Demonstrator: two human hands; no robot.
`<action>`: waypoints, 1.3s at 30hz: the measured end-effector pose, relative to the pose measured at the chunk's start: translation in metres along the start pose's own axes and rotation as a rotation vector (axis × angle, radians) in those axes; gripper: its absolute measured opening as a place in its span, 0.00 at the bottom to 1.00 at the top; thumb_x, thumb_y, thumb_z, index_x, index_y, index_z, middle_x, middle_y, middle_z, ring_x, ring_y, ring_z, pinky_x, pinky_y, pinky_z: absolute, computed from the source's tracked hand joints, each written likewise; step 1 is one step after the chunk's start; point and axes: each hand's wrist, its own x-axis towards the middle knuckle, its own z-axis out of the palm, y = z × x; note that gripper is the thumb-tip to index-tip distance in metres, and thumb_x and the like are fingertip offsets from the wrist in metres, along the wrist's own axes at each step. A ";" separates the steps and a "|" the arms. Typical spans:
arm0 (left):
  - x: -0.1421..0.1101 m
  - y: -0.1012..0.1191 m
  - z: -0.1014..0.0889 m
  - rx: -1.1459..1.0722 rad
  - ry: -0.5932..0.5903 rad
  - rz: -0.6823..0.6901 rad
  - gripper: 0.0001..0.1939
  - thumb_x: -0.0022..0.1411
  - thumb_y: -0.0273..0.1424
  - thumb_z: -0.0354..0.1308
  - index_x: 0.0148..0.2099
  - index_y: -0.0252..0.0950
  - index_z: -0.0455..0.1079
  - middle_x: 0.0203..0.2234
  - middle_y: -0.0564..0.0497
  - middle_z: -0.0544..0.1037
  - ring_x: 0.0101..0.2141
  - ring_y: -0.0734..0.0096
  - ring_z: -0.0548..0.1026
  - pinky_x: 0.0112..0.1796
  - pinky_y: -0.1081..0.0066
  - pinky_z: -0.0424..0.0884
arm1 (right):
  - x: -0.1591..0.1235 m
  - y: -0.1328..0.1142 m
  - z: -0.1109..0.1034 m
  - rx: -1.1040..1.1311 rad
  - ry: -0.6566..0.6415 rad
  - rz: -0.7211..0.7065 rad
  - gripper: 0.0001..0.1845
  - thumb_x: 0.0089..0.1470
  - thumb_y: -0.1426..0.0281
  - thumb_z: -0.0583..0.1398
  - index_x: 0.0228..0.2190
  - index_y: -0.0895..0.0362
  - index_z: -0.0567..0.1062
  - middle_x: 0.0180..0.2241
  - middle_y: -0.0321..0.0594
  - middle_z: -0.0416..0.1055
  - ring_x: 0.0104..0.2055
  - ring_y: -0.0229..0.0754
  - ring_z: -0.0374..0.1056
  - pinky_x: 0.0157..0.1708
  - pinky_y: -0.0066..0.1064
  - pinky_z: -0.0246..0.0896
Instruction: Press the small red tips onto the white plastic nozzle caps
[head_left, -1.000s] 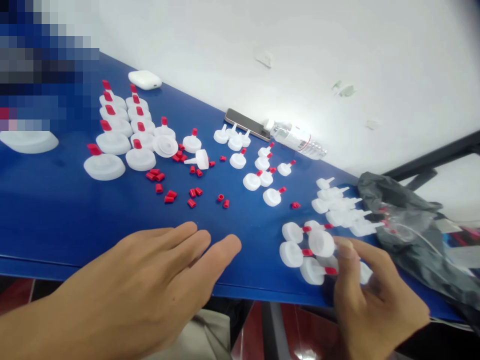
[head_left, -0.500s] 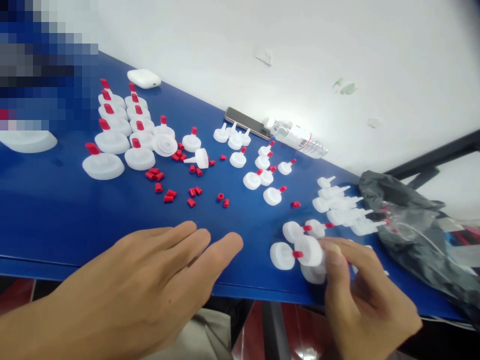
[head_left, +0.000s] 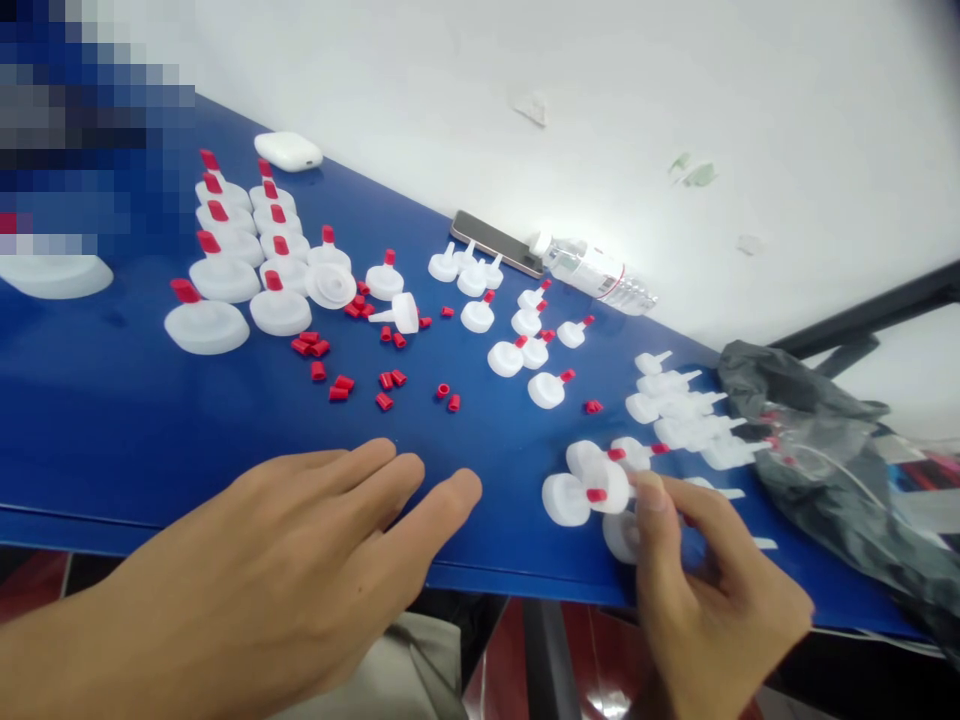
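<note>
The left hand (head_left: 322, 560) stretches open, palm down, across the near edge of the bench (head_left: 225, 430), a blue strip separating it from loose red tips (head_left: 454, 403). Toward that edge's right end, the right hand (head_left: 716, 595) pinches a white nozzle cap (head_left: 617, 486), thumb and forefinger mostly hiding its spout.

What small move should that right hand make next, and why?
Probably lift the white lid clear of the red-tipped lids before setting it down: the right hand pinches it by its spout end, and in this view it overlaps them.
</note>
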 end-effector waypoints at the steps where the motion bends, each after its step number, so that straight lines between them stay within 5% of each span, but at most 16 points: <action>1: 0.000 0.000 0.000 0.006 0.000 -0.005 0.25 0.75 0.18 0.56 0.70 0.35 0.74 0.38 0.52 0.88 0.39 0.54 0.86 0.36 0.52 0.80 | 0.000 -0.001 0.000 -0.008 0.001 0.010 0.19 0.79 0.55 0.72 0.36 0.51 0.90 0.34 0.41 0.91 0.36 0.51 0.88 0.41 0.40 0.81; 5: -0.004 0.000 -0.002 0.017 0.011 0.001 0.18 0.81 0.23 0.56 0.68 0.36 0.75 0.42 0.51 0.90 0.44 0.54 0.88 0.39 0.52 0.82 | 0.001 -0.005 0.001 -0.050 0.016 0.022 0.22 0.79 0.53 0.71 0.34 0.51 0.90 0.31 0.41 0.89 0.31 0.49 0.85 0.37 0.39 0.78; 11: -0.011 0.001 0.000 0.008 -0.034 0.005 0.25 0.82 0.23 0.58 0.76 0.33 0.74 0.46 0.49 0.89 0.45 0.49 0.90 0.39 0.53 0.87 | 0.000 -0.007 0.001 -0.070 0.039 0.001 0.20 0.79 0.57 0.71 0.34 0.52 0.90 0.29 0.39 0.89 0.27 0.46 0.82 0.33 0.37 0.74; 18: -0.013 0.001 -0.002 0.008 -0.030 0.007 0.22 0.84 0.27 0.58 0.74 0.34 0.75 0.43 0.52 0.88 0.41 0.55 0.90 0.39 0.58 0.90 | -0.002 -0.005 0.002 -0.109 0.066 -0.005 0.17 0.78 0.60 0.72 0.35 0.53 0.91 0.29 0.37 0.89 0.25 0.43 0.79 0.31 0.37 0.69; 23: -0.011 0.000 -0.003 0.022 -0.017 0.009 0.19 0.84 0.31 0.55 0.70 0.36 0.75 0.41 0.54 0.85 0.37 0.60 0.87 0.36 0.62 0.86 | -0.003 -0.003 0.003 -0.130 0.087 -0.029 0.17 0.77 0.61 0.73 0.34 0.55 0.92 0.27 0.37 0.86 0.23 0.41 0.76 0.28 0.37 0.66; 28: -0.003 0.000 -0.001 0.047 0.024 0.015 0.18 0.79 0.36 0.59 0.66 0.38 0.74 0.38 0.54 0.83 0.36 0.58 0.82 0.32 0.54 0.81 | -0.004 0.001 0.004 -0.124 0.130 -0.063 0.16 0.77 0.61 0.74 0.35 0.54 0.92 0.27 0.34 0.86 0.23 0.37 0.74 0.27 0.35 0.60; 33: -0.007 -0.001 0.003 0.020 0.057 0.015 0.22 0.75 0.35 0.64 0.67 0.38 0.77 0.42 0.53 0.84 0.42 0.58 0.82 0.40 0.56 0.85 | -0.003 0.001 0.005 -0.124 0.154 -0.093 0.12 0.74 0.66 0.75 0.35 0.54 0.93 0.27 0.31 0.86 0.21 0.32 0.65 0.25 0.35 0.51; 39: -0.020 0.004 0.021 0.000 -0.010 -0.032 0.27 0.70 0.36 0.69 0.69 0.49 0.82 0.50 0.51 0.86 0.56 0.54 0.87 0.56 0.55 0.92 | -0.004 0.000 0.005 -0.134 0.151 -0.065 0.13 0.75 0.64 0.75 0.35 0.52 0.93 0.25 0.29 0.84 0.21 0.32 0.62 0.25 0.35 0.50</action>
